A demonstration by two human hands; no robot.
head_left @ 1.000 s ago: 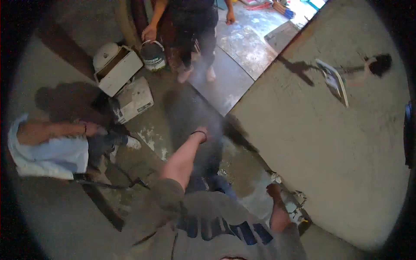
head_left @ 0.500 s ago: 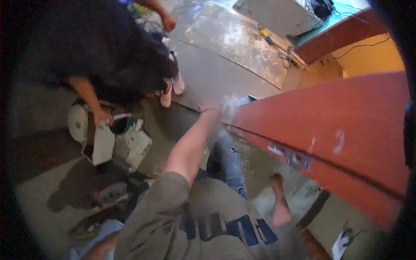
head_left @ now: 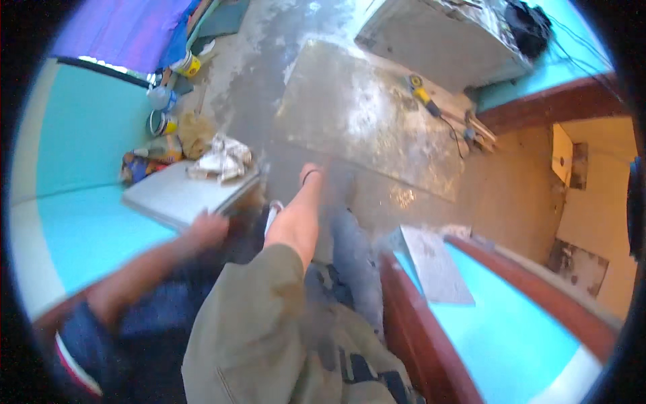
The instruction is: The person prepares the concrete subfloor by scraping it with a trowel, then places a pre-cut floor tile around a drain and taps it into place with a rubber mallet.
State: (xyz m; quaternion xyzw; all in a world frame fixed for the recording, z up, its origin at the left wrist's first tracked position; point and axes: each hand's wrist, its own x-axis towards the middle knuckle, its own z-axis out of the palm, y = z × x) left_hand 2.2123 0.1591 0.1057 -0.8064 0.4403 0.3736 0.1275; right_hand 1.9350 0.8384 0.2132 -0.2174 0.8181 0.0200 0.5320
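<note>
My left hand point(head_left: 312, 168) reaches out in front of me over the grey floor, a dark band around its wrist. Motion smears its fingers, so I cannot make out their pose or anything in them. Below it, the floor carries a large dusty sheet point(head_left: 363, 111), which the hand is near; contact is not visible. My right hand is out of the picture. At the left, a co-worker's hand point(head_left: 210, 230) is beside a pale grey slab point(head_left: 171, 192) with a crumpled white cloth point(head_left: 223, 159) on it.
A yellow angle grinder point(head_left: 422, 93) with a cord lies on the sheet's far right part. A big grey box-like block point(head_left: 437, 40) stands behind it. Red-brown frame pieces point(head_left: 431, 337) border a turquoise panel point(head_left: 498, 323) at lower right. Buckets point(head_left: 185, 65) line the left wall.
The view has swung round, and the red-brown door on the right has left it. My right hand has gone out of sight. The co-worker now shows at the lower left.
</note>
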